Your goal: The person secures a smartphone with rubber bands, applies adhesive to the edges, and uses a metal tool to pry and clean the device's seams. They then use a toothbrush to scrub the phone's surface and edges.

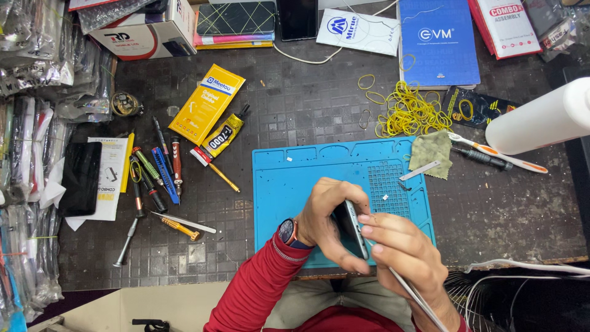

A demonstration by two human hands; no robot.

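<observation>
A dark gridded worktable (295, 104) is seen from above. It is evenly lit. A pale ledge (153, 304) is seen below its near edge.

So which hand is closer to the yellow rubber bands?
Right. The right hand is below the rubber bands, slightly nearer. The left hand, gripping the phone, sits farther left.
</observation>
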